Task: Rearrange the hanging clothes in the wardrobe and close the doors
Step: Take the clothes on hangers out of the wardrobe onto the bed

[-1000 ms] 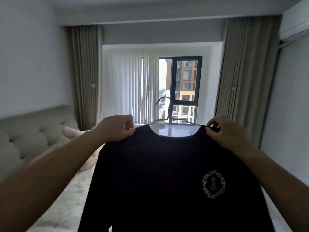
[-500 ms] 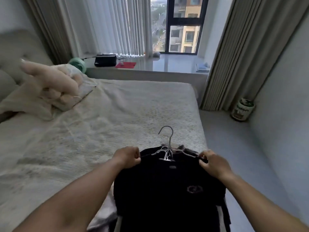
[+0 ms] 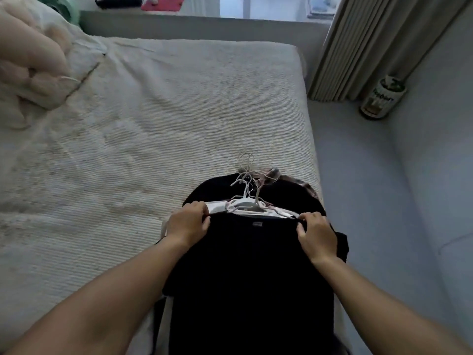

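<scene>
A black T-shirt (image 3: 250, 272) lies on top of a pile of hung clothes at the near right corner of the bed (image 3: 158, 129). My left hand (image 3: 188, 224) pinches its left shoulder and my right hand (image 3: 317, 234) pinches its right shoulder. Just beyond the collar, several white and metal hangers (image 3: 247, 198) stick out from the pile, their hooks pointing away from me. A white garment and a darker patterned one (image 3: 302, 185) show under the black shirt. The wardrobe is out of view.
A pale plush toy and pillow (image 3: 33, 73) lie at the bed's far left. A beige curtain (image 3: 363, 47) hangs at the right, with a round tin (image 3: 382, 98) on the floor beside it. A grey floor strip (image 3: 371, 188) runs between bed and wall.
The shirt was held up in front of the window a second ago. It has come down onto the pile on the bed, and my view has tilted down with it.
</scene>
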